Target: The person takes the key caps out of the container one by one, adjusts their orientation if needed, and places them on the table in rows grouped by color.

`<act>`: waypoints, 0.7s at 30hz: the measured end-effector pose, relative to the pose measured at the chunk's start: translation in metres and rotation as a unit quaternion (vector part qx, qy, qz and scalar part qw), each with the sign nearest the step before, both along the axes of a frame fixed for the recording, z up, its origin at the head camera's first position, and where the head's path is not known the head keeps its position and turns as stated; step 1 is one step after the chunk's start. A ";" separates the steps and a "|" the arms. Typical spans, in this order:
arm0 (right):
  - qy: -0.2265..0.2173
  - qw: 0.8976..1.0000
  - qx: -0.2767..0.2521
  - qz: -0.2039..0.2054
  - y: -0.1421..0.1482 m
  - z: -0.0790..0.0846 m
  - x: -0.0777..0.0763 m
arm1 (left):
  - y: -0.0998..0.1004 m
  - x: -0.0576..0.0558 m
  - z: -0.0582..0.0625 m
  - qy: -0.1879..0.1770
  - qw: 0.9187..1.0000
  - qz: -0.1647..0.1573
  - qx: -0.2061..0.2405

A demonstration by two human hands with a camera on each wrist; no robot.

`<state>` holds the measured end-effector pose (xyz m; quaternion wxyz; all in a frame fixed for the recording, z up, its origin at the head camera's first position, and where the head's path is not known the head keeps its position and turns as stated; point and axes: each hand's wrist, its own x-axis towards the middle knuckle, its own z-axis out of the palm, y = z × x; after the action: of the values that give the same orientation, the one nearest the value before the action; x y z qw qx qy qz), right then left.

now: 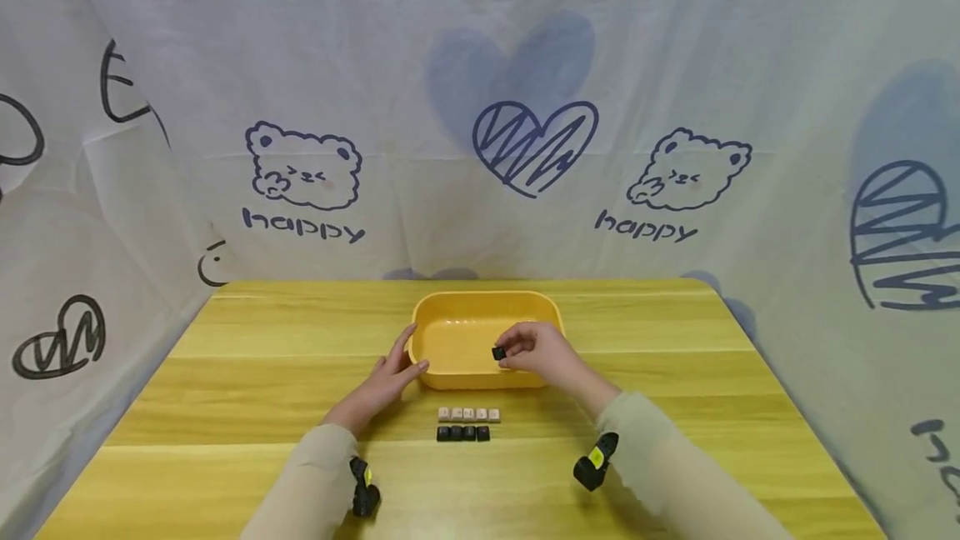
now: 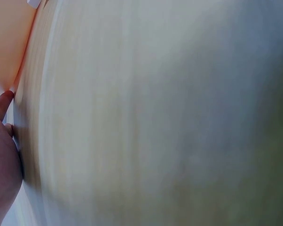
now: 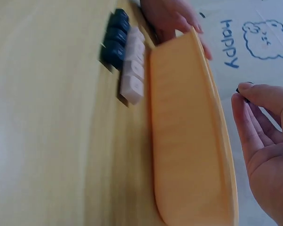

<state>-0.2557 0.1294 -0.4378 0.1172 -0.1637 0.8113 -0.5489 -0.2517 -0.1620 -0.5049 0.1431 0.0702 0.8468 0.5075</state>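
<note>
My right hand pinches a small black keycap between thumb and fingertips, over the right part of a yellow plastic basin. In the right wrist view, the fingers mostly cover that keycap. With fingers spread and fairly straight, my left hand touches the basin's left end, thumb at the front corner. In front of the basin lie two short rows: several white keycaps and, nearer me, several black keycaps. The left wrist view catches only part of the left hand beside the basin wall.
The basin stands on a wood-grain table. A white cloth printed with hearts and bears hangs behind the table and at its sides. Each wrist carries a small black camera, such as the right wrist camera.
</note>
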 end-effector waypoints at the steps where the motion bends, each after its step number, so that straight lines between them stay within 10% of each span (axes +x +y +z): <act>1: 0.005 1.000 0.002 0.005 0.000 0.000 0.003 | 0.000 0.000 0.000 0.002 1.000 -0.001 -0.001; 21: 0.046 0.998 0.038 0.029 0.007 -0.029 0.046 | -0.001 0.000 0.002 0.012 1.000 -0.006 -0.005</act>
<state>-0.2093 0.1364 -0.4670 0.1014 -0.2076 0.8309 -0.5062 -0.2514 -0.1628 -0.5032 0.1365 0.0801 0.8504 0.5018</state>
